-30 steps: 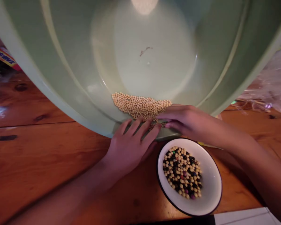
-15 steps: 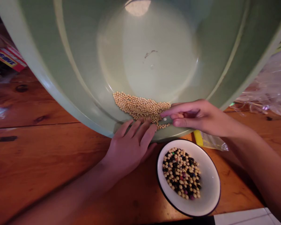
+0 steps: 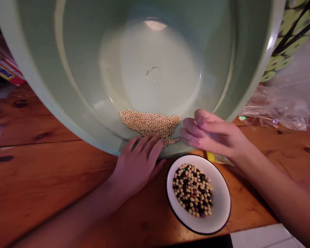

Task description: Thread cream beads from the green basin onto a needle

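Note:
A large green plastic basin (image 3: 217,51) is tilted toward me, with a pile of small tan beads (image 3: 150,122) gathered along its lower inner side. My left hand (image 3: 136,162) grips the near rim, its fingers inside at the beads and its thumb outside below. Over the right part of the rim, my right hand (image 3: 212,134) is closed in a pinch. A tiny white bead (image 3: 195,122) shows in part between its thumb and finger. Just below stands a white enamel bowl (image 3: 220,206) with a dark rim, holding mixed tan, black and a few coloured beads (image 3: 193,189).
All this is on a wooden table (image 3: 54,182). Clear plastic bags (image 3: 274,106) lie at the right, beside a green patterned thing (image 3: 286,44). A red and yellow box (image 3: 7,70) is at the left. A yellow-edged bag (image 3: 210,156) lies partly under my right arm.
My right hand has lifted from beside the bead pile and closed into a pinch; the white bead is gone from the basin wall there. The left hand keeps its place on the rim.

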Action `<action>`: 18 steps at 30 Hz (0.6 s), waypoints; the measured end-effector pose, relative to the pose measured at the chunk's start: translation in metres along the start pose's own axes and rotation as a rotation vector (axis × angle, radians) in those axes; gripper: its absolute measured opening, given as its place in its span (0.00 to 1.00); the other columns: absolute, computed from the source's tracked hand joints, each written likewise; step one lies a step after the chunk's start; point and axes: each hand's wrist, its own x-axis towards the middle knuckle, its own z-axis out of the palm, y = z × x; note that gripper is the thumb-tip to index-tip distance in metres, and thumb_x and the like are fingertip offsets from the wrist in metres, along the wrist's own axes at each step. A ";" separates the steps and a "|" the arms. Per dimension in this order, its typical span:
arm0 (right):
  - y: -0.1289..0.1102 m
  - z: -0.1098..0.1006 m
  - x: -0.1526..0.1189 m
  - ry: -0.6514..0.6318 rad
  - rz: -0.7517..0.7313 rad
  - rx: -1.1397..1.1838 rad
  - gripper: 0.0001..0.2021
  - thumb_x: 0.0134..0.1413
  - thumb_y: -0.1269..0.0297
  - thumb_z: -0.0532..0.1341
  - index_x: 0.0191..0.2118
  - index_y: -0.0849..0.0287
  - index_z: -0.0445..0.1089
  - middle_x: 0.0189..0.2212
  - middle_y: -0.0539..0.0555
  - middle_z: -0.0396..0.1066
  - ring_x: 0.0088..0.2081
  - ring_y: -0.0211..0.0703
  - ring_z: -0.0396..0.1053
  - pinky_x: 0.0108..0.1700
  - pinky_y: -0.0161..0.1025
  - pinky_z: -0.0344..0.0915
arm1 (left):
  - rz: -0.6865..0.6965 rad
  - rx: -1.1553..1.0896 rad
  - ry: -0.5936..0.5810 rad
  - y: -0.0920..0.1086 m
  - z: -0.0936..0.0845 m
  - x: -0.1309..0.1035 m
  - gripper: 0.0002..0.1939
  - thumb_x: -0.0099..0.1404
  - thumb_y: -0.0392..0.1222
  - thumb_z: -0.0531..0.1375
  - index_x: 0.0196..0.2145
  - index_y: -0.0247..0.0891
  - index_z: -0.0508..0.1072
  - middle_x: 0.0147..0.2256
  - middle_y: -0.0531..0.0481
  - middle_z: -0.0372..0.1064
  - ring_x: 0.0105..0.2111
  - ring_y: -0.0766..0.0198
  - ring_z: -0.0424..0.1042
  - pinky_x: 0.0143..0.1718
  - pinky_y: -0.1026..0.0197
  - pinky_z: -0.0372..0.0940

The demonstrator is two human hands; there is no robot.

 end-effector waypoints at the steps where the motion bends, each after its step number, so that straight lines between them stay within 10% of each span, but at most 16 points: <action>1: -0.005 0.002 -0.001 -0.002 0.010 0.020 0.04 0.58 0.69 0.45 0.32 0.54 0.51 0.22 0.46 0.50 0.25 0.37 0.58 0.29 0.37 0.61 | -0.004 -0.010 -0.012 0.000 0.000 0.000 0.19 0.67 0.45 0.53 0.52 0.33 0.66 0.54 0.44 0.69 0.52 0.53 0.69 0.49 0.51 0.63; 8: -0.018 -0.002 -0.015 -0.370 0.093 0.225 0.11 0.59 0.56 0.56 0.29 0.55 0.59 0.21 0.50 0.69 0.32 0.43 0.71 0.42 0.47 0.68 | -0.026 -0.028 -0.061 0.000 0.001 0.000 0.21 0.68 0.45 0.52 0.56 0.35 0.64 0.58 0.45 0.64 0.56 0.54 0.65 0.55 0.51 0.61; 18: -0.017 -0.002 -0.018 -0.549 0.162 0.147 0.07 0.62 0.73 0.53 0.34 0.64 0.67 0.36 0.60 0.73 0.45 0.45 0.71 0.49 0.47 0.66 | 0.044 -0.024 -0.040 -0.003 0.003 0.000 0.21 0.68 0.41 0.52 0.58 0.34 0.64 0.59 0.43 0.63 0.57 0.54 0.64 0.54 0.51 0.62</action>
